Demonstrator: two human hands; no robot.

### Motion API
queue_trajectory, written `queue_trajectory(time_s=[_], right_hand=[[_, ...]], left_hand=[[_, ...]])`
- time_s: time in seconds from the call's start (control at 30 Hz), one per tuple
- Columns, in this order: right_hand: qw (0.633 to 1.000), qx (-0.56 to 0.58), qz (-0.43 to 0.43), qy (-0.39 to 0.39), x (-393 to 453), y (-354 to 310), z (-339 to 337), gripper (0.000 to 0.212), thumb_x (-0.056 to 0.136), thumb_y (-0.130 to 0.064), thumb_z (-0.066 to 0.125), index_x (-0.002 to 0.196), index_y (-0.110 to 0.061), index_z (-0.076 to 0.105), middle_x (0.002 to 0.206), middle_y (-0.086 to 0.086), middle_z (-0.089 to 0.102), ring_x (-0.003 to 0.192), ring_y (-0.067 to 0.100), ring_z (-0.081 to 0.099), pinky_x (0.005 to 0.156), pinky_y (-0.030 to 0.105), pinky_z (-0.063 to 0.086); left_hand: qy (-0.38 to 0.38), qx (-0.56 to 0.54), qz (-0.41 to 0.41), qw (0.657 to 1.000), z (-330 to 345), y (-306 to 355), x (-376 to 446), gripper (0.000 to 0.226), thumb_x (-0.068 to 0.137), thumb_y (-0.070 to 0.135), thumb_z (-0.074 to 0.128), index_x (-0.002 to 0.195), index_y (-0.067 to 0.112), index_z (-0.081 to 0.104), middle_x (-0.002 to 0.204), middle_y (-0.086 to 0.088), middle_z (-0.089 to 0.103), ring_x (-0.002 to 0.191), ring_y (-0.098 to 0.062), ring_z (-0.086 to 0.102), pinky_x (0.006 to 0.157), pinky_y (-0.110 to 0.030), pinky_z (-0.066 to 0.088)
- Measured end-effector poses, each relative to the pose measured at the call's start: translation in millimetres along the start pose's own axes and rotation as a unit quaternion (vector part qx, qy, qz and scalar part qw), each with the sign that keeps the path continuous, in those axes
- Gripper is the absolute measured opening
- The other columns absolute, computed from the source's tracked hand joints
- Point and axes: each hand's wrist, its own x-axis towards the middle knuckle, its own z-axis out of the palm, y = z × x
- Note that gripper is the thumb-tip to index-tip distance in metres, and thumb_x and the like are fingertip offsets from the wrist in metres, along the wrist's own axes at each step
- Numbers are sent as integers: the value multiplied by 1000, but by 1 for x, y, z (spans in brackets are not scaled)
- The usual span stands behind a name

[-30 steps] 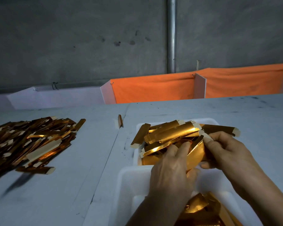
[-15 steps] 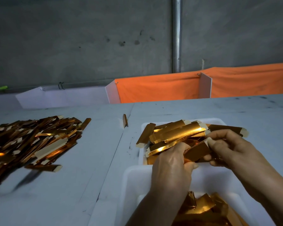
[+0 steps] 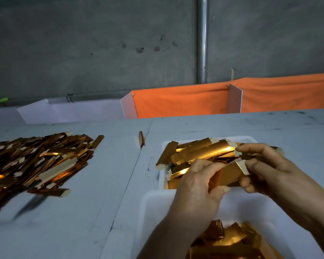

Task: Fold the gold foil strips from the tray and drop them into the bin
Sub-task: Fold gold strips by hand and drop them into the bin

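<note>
Gold card box [image 3: 229, 172] lies sideways between my hands, over the near edge of the far white tray [image 3: 161, 182]. My left hand [image 3: 198, 186] is curled round its left end. My right hand [image 3: 269, 171], nearer the white flap [image 3: 242, 166], pinches that end, so I think the next fold is there.

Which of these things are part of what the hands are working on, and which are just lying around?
In use: gold carton, gripped by left hand and right hand; far white tray of cartons; near white tray.
Lying about: gold pile at left, untouched; lone gold piece; orange cloth; metal pipe.
</note>
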Motion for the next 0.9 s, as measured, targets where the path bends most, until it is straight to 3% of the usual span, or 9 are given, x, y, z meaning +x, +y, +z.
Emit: queue_trajectory(time_s=[0.2,0.37,0.5,0.63,0.77,0.9], right_hand=[[996,-65,-43,-39,-3,-4,0,31,95,-7,50,84,-31,67,67,9,64,61,17,64,56,26,53],[992,-91,-83,-31,-6,-9,0,34,90,-1,55,86,-32,67,81,0,64,71,18,69,58,23,55],[991,-96,-61,-73,-9,-13,-1,27,87,-5,60,89,-32,66,86,14,61,78,22,68,61,24,55],[986,-133,-45,-90,-10,-14,2,29,83,-8,67,81,-37,65,80,22,54,82,33,63,64,23,55],[986,-136,-35,-89,-10,-13,4,23,87,-12,62,84,-34,64,88,28,60,78,15,70,64,21,55],[989,-112,-19,-94,-9,-12,3,17,89,-7,59,92,-23,66,90,36,53,74,15,70,63,18,54]], left_hand=[[-33,-56,-33,997,-10,-4,0,46,92,33,59,132,47,41,130,26,37,119,0,34,89,-15,37],[-60,-96,-39,993,-11,-6,-1,45,92,30,59,128,50,42,131,24,41,123,-5,38,97,-25,43],[-67,-109,-44,991,-12,-9,0,44,90,26,61,122,50,45,129,22,45,122,-5,41,93,-20,43],[-69,-133,-41,988,-12,-12,0,42,89,22,63,120,47,50,123,21,51,119,-4,47,97,-26,46],[-72,-131,-44,988,-10,-13,1,42,88,22,64,118,48,50,119,21,53,116,-3,50,97,-28,48],[-74,-128,-44,988,-10,-14,1,42,87,23,65,117,48,50,116,23,54,115,-3,51,95,-25,48]])
